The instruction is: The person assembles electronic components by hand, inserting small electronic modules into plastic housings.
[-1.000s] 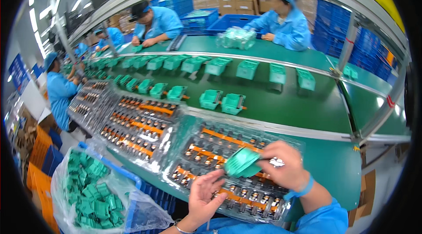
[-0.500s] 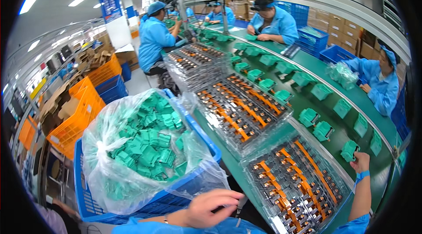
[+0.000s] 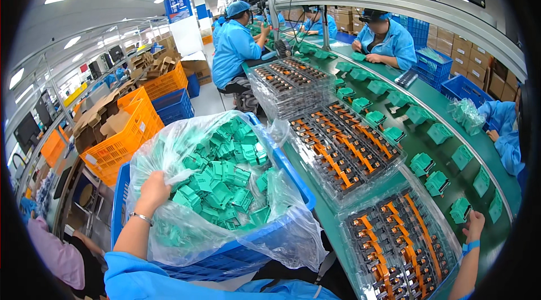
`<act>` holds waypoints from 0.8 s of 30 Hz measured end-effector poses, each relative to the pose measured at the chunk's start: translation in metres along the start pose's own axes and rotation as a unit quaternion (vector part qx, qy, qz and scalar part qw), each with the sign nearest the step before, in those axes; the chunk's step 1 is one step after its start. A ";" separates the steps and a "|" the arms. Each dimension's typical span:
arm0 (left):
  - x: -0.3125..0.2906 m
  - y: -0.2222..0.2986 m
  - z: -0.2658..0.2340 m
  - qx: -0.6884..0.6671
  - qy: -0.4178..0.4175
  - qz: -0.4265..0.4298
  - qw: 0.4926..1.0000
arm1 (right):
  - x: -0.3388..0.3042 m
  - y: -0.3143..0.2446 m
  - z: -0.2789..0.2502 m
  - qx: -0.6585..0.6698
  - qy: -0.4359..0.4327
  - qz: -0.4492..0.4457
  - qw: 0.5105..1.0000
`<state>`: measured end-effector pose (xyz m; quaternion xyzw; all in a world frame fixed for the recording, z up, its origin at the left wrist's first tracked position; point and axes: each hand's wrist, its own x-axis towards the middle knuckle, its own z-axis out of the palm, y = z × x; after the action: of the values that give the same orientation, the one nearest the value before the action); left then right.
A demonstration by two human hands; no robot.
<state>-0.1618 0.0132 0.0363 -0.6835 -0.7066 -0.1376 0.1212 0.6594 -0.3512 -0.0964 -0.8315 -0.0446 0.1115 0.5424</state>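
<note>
My left hand (image 3: 153, 190) is closed on the gathered edge of a clear plastic bag (image 3: 147, 156) at the left. The bag lines a blue crate (image 3: 304, 187) and holds a heap of green plastic housings (image 3: 217, 184). Far to the right, over the green conveyor belt (image 3: 414, 145), the fingers of my right hand (image 3: 474, 225) pinch a green housing (image 3: 460, 210) by its near side. That housing sits at the near end of a row of similar ones on the belt.
Between crate and belt stand clear trays (image 3: 394, 243) of orange-and-black parts, with a second stack (image 3: 344, 148) behind. Orange crates (image 3: 121, 136) with cardboard stand at the left. Co-workers in blue sit along the belt; one person (image 3: 389, 40) handles a green piece across it.
My left hand has moved left from the crate's near side and taken hold of the bag's edge. My right hand stays at the green housing. The whole view has shifted to the left.
</note>
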 end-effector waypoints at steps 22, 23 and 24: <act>0.089 0.201 -0.042 -0.857 -0.189 -0.030 0.478 | -0.099 -0.029 -0.003 0.117 -0.039 -0.097 0.988; 0.089 0.201 -0.041 -0.853 -0.188 -0.028 0.486 | -0.102 -0.031 -0.003 0.117 -0.042 -0.099 0.987; 0.090 0.197 -0.040 -0.854 -0.186 -0.030 0.485 | -0.104 -0.033 -0.004 0.106 -0.039 -0.104 0.988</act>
<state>0.0313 0.0882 0.1113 -0.4394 -0.2679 -0.5470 -0.6603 0.5607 -0.3617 -0.0502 -0.7551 -0.1396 0.0911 0.6341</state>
